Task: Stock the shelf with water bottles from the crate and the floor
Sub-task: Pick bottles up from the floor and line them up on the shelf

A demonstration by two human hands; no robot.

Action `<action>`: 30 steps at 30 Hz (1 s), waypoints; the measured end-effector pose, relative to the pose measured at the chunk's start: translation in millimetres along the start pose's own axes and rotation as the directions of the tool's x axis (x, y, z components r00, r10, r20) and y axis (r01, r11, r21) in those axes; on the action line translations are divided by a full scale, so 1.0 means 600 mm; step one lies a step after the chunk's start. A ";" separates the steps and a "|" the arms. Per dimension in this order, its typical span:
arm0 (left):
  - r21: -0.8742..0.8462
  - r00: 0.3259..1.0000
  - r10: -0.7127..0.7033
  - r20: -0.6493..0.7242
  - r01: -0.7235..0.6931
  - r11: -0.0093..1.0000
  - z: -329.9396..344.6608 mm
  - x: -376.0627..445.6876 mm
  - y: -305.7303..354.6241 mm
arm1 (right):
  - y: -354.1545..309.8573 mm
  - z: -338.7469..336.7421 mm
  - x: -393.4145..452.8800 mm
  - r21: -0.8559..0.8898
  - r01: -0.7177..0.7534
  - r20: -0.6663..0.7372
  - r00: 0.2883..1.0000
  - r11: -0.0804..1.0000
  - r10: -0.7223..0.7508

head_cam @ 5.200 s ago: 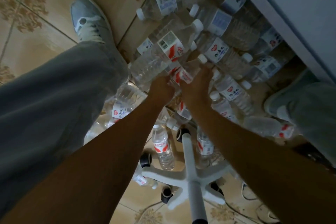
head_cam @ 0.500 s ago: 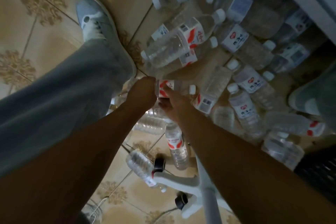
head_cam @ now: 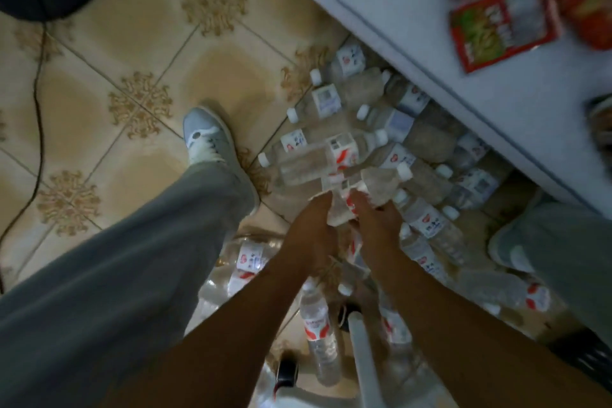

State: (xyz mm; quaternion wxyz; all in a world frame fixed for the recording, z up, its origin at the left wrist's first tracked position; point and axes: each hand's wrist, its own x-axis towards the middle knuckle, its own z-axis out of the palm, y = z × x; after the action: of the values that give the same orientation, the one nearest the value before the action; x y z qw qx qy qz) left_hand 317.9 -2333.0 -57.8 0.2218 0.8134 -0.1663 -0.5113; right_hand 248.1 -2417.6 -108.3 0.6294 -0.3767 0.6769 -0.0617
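**Both hands lift bottles from the floor pile**

Where the frame's bottom edge cuts them off, two bare forearms reach forward over a white stand pole (head_cam: pixel 362 361) and a dark caster (head_cam: pixel 287 371), with more water bottles lying around them. One upright-looking bottle (head_cam: pixel 318 331) with a red-and-white label lies just left of the pole. At centre frame the left hand (head_cam: pixel 313 235) and right hand (head_cam: pixel 377 225) sit side by side, fingers curled around clear bottles: the right grips a bottle (head_cam: pixel 377 184) whose white cap points toward the upper right, while the left holds another bottle (head_cam: pixel 337 212) that is mostly hidden between the hands. Grey trouser legs and a grey shoe (head_cam: pixel 212 146) stand at left on the beige tiled floor (head_cam: pixel 99 109) with brown floral motifs. Beyond the hands, a heap of bottles (head_cam: pixel 364 122) lies on its sides, clear plastic, white caps, white labels with red marks, running under the white shelf edge (head_cam: pixel 414 53) at upper right. On that shelf lie red snack packets (head_cam: pixel 503 23). A black cable (head_cam: pixel 38 109) trails down the left side.
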 end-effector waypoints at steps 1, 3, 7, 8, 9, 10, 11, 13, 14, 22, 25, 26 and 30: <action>-0.007 0.999 0.038 -0.011 -0.038 0.999 -0.002 -0.007 0.026 | -0.036 -0.020 0.001 0.013 0.037 0.053 0.998 0.999 -0.038; -0.025 0.988 0.141 -0.056 -0.143 0.989 -0.014 -0.024 0.086 | -0.131 -0.064 -0.034 -0.040 0.179 0.137 0.976 0.983 -0.172; -0.108 0.918 0.321 -0.230 -0.353 0.929 -0.055 -0.118 0.238 | -0.317 -0.148 -0.145 -0.136 0.514 0.236 0.847 0.847 -0.476; -0.146 0.887 0.368 -0.280 -0.418 0.897 -0.061 -0.154 0.274 | -0.355 -0.170 -0.182 -0.122 0.589 0.249 0.797 0.799 -0.550; -0.176 0.849 0.413 -0.328 -0.484 0.857 -0.064 -0.192 0.305 | -0.391 -0.193 -0.223 -0.109 0.647 0.252 0.752 0.754 -0.609; -0.195 0.813 0.451 -0.369 -0.542 0.818 -0.066 -0.227 0.334 | -0.422 -0.214 -0.262 -0.093 0.688 0.260 0.714 0.720 -0.650; -0.193 0.775 0.488 -0.402 -0.593 0.782 -0.068 -0.264 0.364 | -0.450 -0.238 -0.302 -0.066 0.718 0.263 0.682 0.693 -0.682; -0.126 0.686 0.571 -0.450 -0.682 0.720 -0.070 -0.341 0.427 | -0.493 -0.294 -0.388 0.007 0.773 0.228 0.617 0.635 -0.753; -0.092 0.637 0.611 -0.470 -0.724 0.684 -0.069 -0.377 0.459 | -0.509 -0.323 -0.430 0.032 0.799 0.201 0.584 0.601 -0.786; -0.132 0.381 0.816 -0.435 -0.923 0.361 0.020 -0.626 0.665 | -0.562 -0.565 -0.674 0.154 0.928 -0.080 0.355 0.340 -0.932; -0.175 0.333 0.872 -0.359 -0.942 0.287 0.056 -0.673 0.729 | -0.558 -0.649 -0.708 0.066 0.952 -0.124 0.307 0.300 -0.944; -0.198 0.321 0.890 -0.325 -0.943 0.267 0.065 -0.685 0.750 | -0.554 -0.673 -0.716 0.045 0.949 -0.127 0.314 0.311 -0.941; -0.190 0.250 0.953 -0.174 -0.958 0.216 0.117 -0.710 0.806 | -0.547 -0.764 -0.724 -0.127 0.941 -0.238 0.277 0.313 -0.931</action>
State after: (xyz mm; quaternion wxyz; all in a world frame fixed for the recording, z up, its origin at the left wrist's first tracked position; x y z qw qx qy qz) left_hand 53.6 -2543.8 495.5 0.5930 0.5087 -0.5596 -0.2765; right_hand -55.1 -2574.1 516.6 0.3827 -0.6770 0.4039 -0.4818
